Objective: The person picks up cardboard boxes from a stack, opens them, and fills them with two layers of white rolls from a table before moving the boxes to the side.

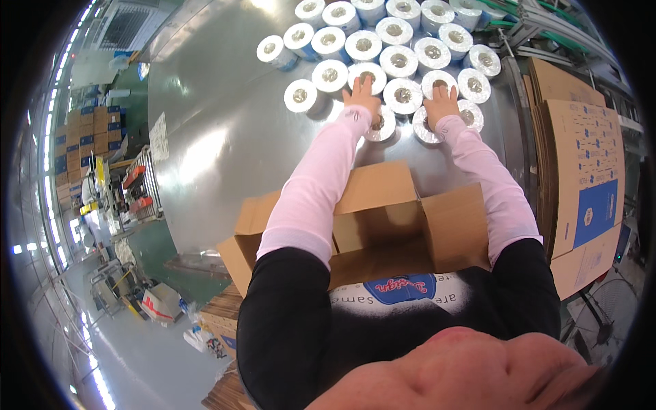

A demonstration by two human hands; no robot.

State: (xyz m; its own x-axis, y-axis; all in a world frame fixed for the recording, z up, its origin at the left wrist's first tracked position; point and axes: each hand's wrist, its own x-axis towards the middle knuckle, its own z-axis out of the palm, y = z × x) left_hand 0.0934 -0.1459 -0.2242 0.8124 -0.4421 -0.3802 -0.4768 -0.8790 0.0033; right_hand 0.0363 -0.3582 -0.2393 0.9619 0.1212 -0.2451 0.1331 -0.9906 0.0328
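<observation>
White wrapped paper rolls [398, 61] stand on end in a cluster at the far side of the metal table, their round cores facing up. My left hand [363, 101] grips two neighbouring rolls, its fingertips at the core of the farther roll [374, 69] and its thumb by the nearer one [387, 130]. To its right, my right hand [442, 107] has the same grip on another pair, a farther roll [428, 80] and a nearer roll [422, 132]. The thumbs are partly hidden. Below my forearms an open cardboard box [377, 186] stands against my body, flaps spread; its visible inside shows bare cardboard.
The shiny metal table [225, 130] stretches left of the rolls. Flattened printed cartons [581, 150] stand upright at the right edge, near a metal frame with green strips [567, 41]. Stacked boxes [89, 143] and machinery [140, 184] are farther off at the left.
</observation>
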